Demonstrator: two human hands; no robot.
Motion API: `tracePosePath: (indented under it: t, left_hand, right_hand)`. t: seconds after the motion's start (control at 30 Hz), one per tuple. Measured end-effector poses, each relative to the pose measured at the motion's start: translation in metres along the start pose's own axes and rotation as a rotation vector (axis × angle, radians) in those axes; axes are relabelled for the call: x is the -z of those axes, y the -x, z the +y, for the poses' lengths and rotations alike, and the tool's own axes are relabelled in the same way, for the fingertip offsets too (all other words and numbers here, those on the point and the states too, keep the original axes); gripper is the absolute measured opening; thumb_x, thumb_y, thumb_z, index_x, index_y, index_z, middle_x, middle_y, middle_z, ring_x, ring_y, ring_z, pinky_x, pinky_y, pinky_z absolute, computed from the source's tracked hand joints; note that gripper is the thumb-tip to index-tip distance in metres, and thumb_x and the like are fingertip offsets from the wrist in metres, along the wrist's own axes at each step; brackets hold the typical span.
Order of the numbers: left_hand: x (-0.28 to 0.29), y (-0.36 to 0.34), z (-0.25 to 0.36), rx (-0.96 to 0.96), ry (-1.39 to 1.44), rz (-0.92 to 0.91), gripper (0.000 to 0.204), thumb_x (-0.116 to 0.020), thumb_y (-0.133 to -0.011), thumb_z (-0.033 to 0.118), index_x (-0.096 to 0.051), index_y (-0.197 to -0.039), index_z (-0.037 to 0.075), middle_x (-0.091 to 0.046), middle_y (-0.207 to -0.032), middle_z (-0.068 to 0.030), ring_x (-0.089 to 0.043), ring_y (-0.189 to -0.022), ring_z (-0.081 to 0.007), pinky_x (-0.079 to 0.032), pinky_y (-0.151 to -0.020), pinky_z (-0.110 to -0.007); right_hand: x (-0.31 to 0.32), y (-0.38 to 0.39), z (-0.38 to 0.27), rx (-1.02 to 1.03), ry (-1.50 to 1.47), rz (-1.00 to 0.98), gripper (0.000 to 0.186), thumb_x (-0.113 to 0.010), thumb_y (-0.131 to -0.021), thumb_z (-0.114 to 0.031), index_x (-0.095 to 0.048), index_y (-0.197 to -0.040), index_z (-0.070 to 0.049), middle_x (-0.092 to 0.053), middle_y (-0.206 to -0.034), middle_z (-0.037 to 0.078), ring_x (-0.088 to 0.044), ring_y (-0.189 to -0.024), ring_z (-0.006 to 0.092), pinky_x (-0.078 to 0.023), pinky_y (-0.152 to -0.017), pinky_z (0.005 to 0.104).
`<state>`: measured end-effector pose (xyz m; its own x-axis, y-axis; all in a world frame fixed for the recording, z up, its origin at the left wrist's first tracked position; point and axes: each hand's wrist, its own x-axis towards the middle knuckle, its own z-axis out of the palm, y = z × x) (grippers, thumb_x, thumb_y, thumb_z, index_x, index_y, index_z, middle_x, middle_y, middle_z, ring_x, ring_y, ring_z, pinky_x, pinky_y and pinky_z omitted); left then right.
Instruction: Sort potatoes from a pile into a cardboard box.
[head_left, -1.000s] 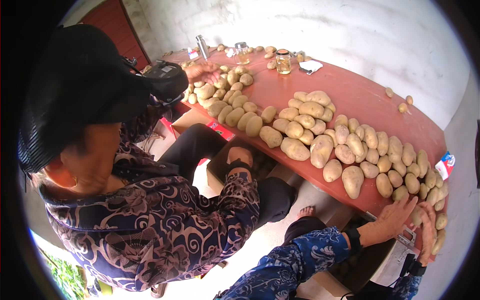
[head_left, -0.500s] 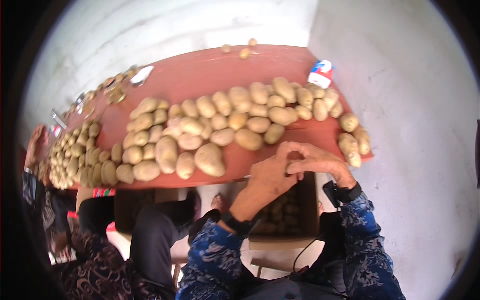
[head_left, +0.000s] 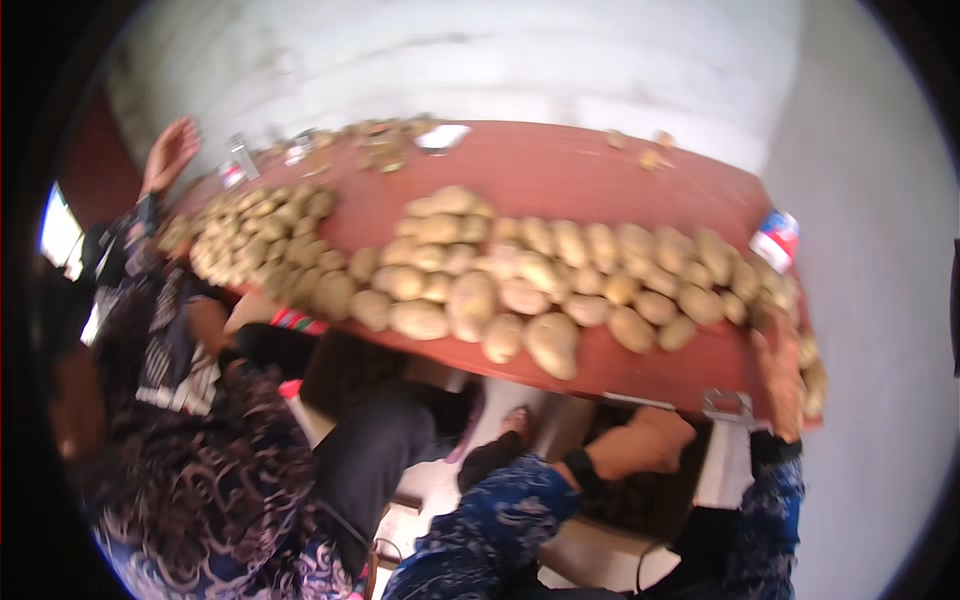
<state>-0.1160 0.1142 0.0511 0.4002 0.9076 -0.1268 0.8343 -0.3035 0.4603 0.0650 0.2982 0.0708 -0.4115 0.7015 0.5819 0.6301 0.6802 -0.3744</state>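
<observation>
Beyond the front edge of the red table, my left hand [head_left: 645, 440] is closed above a cardboard box [head_left: 625, 500]; whatever its curled fingers hold, if anything, is hidden. My right hand [head_left: 780, 370] reaches over the table's right end, its fingers stretched out and slightly blurred, beside the last potatoes of the row. Whether it touches one, I cannot tell. Rows of large potatoes [head_left: 552, 345] run across the table in front of me. Both my wrists wear dark bands.
Smaller potatoes [head_left: 265, 235] are heaped at the table's left, near another person's raised hand [head_left: 173, 155]. That person sits close on my left. A red, white and blue packet [head_left: 775, 240] stands at the right. A metal latch [head_left: 728, 404] is on the table's [head_left: 660, 385] front edge.
My hands, together before, are now apart: the right has gone to the potatoes at the right end, the left stays low over the box. The view has swung left, showing more of the other person.
</observation>
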Motion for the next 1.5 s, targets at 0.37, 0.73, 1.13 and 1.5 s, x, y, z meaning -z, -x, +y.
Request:
tracePosePath:
  t: [0.37,0.73,1.13,1.5]
  left_hand:
    - [-0.009,-0.005,0.003,-0.014,0.137,0.163,0.023,-0.070,-0.072,0.015,-0.067,-0.089,0.000,-0.069,-0.087,-0.0179,-0.068,-0.087,-0.0356,-0.055,-0.075,-0.043]
    - [-0.002,0.005,0.005,-0.056,0.259,0.145,0.020,-0.063,-0.075,0.008,-0.057,-0.092,-0.001,-0.059,-0.096,-0.0189,-0.058,-0.098,-0.0375,-0.044,-0.091,-0.045]
    - [-0.028,0.008,-0.002,-0.161,0.153,0.735,0.016,-0.061,-0.074,0.008,-0.068,-0.083,-0.003,-0.065,-0.086,-0.0190,-0.065,-0.083,-0.0358,-0.049,-0.079,-0.042]
    - [-0.012,0.014,0.004,-0.017,-0.099,0.740,0.009,-0.062,-0.078,0.011,-0.068,-0.082,0.006,-0.066,-0.083,-0.0115,-0.066,-0.080,-0.0279,-0.050,-0.074,-0.038]
  right_hand:
    - [-0.027,-0.021,0.055,-0.063,0.100,-0.152,0.065,-0.068,-0.076,0.001,-0.049,-0.138,-0.005,-0.049,-0.137,0.028,-0.044,-0.130,0.0437,-0.035,-0.111,0.0460]
    - [-0.028,-0.020,0.039,-0.236,0.113,-0.378,0.034,-0.071,-0.073,-0.002,-0.050,-0.101,-0.004,-0.060,-0.101,0.018,-0.059,-0.098,0.0404,-0.044,-0.081,0.0465]
    - [-0.029,-0.002,0.037,-0.157,0.094,-0.322,0.048,-0.076,-0.074,-0.009,-0.052,-0.115,-0.002,-0.060,-0.110,0.025,-0.058,-0.104,0.0412,-0.046,-0.090,0.0451]
    - [0.009,-0.030,0.001,-0.503,0.050,-0.791,0.071,-0.082,-0.065,-0.013,-0.052,-0.129,0.000,-0.067,-0.100,0.015,-0.065,-0.096,0.0293,-0.052,-0.084,0.0382]
